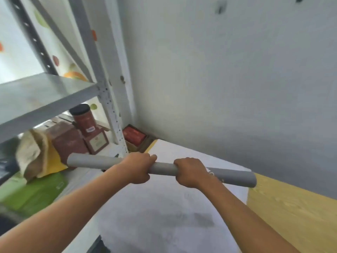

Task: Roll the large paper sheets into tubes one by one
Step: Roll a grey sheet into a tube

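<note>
one sheet rolled, more flat paper left on the desk

both hands, left hand [137, 168] and right hand [189, 172], have a closed grip round the finished grey tube [162, 168], held above the flat white sheets [164, 212] on the desk [291, 201]; judging by that, at least one sheet below the tube is not yet rolled.

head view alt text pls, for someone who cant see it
Both hands, left hand and right hand, grip a rolled grey paper tube held level above flat white paper sheets on a wooden table. A metal shelf with red boxes stands left.
</note>
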